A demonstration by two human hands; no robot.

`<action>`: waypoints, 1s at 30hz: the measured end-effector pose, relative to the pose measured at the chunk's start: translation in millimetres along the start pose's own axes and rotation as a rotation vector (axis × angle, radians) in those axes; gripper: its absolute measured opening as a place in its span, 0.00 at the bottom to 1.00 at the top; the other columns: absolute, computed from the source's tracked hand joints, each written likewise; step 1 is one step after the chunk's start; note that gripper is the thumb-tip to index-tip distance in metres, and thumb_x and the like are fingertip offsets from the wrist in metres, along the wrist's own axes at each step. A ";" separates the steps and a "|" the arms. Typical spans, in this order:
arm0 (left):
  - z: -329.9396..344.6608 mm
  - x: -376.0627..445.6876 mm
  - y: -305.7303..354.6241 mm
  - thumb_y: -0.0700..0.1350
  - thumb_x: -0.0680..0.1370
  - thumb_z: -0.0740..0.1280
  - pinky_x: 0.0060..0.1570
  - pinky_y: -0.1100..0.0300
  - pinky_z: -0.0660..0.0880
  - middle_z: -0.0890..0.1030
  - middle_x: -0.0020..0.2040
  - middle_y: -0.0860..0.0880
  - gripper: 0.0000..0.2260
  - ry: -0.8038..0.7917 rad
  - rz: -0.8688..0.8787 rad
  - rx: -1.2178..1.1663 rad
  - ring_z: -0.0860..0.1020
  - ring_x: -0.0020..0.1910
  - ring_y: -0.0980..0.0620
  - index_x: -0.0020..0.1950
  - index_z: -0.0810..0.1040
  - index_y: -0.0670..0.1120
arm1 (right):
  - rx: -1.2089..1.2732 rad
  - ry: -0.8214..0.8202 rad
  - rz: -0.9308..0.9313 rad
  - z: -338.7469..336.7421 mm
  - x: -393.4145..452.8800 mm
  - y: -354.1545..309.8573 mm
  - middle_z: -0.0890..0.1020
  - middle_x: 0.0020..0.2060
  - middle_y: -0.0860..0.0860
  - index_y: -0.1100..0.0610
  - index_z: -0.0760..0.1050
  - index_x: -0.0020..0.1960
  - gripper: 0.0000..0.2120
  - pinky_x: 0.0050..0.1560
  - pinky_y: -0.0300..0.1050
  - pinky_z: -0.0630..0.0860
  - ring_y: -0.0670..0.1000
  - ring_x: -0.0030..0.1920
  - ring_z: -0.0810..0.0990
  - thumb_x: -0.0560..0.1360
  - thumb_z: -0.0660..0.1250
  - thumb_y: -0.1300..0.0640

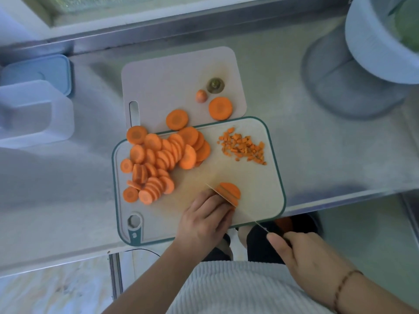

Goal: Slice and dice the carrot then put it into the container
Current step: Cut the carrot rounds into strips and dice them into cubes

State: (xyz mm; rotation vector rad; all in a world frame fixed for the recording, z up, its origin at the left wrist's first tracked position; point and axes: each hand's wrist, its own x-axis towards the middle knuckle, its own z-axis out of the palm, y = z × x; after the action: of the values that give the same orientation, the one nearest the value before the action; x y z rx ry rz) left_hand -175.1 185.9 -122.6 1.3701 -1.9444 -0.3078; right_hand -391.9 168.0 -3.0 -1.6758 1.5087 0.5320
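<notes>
Slice (229, 192) against left fingers (217, 201)

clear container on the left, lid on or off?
Off. The clear container stands open-topped with nothing visibly inside; a blue lid lies on the counter just behind it.
</notes>
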 end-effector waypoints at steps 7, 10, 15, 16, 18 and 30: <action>-6.1 -0.6 1.0 0.37 0.78 0.72 0.56 0.54 0.78 0.84 0.51 0.44 0.03 -0.045 0.010 0.012 0.81 0.52 0.42 0.48 0.85 0.38 | 0.178 0.084 -0.133 -1.8 17.9 0.8 0.71 0.24 0.49 0.49 0.66 0.30 0.29 0.36 0.43 0.72 0.47 0.28 0.71 0.73 0.41 0.29; -7.0 -5.9 -1.4 0.35 0.77 0.71 0.55 0.53 0.77 0.83 0.50 0.43 0.03 -0.050 0.019 0.007 0.81 0.53 0.41 0.47 0.84 0.37 | 0.177 0.084 -0.109 -1.7 3.6 14.1 0.70 0.23 0.48 0.52 0.64 0.29 0.35 0.31 0.40 0.67 0.47 0.26 0.68 0.69 0.37 0.24; -7.3 -4.9 -3.0 0.34 0.77 0.71 0.59 0.55 0.76 0.84 0.51 0.44 0.03 -0.029 0.042 -0.024 0.80 0.55 0.42 0.47 0.85 0.37 | 0.066 0.009 -0.024 -0.2 -6.2 9.1 0.73 0.27 0.51 0.53 0.66 0.33 0.35 0.35 0.42 0.71 0.48 0.29 0.70 0.67 0.35 0.27; -7.5 -4.2 -3.1 0.34 0.77 0.71 0.59 0.55 0.76 0.84 0.52 0.44 0.03 -0.030 0.039 -0.034 0.80 0.55 0.43 0.47 0.85 0.37 | 0.050 0.004 -0.017 -0.2 -3.8 5.7 0.73 0.27 0.51 0.53 0.67 0.33 0.34 0.35 0.42 0.72 0.48 0.29 0.71 0.66 0.35 0.27; -7.3 -3.9 -3.8 0.35 0.78 0.71 0.58 0.54 0.77 0.84 0.52 0.44 0.03 -0.043 0.034 -0.050 0.81 0.55 0.43 0.47 0.85 0.37 | 0.053 0.010 -0.022 1.4 4.0 -1.8 0.73 0.27 0.50 0.53 0.68 0.33 0.34 0.35 0.43 0.73 0.48 0.28 0.71 0.66 0.36 0.27; -10.2 -5.3 -2.4 0.37 0.81 0.68 0.53 0.53 0.78 0.84 0.49 0.43 0.07 -0.053 0.026 -0.014 0.80 0.51 0.42 0.48 0.85 0.37 | 0.152 0.111 -0.116 4.2 -1.2 1.6 0.71 0.23 0.49 0.53 0.65 0.29 0.37 0.30 0.42 0.67 0.48 0.27 0.70 0.69 0.37 0.24</action>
State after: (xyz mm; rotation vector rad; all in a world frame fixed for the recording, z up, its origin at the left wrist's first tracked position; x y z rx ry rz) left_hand -165.6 191.7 -119.0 1.3384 -1.9978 -0.3476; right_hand -392.8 172.0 -5.0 -1.6842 1.4811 0.2596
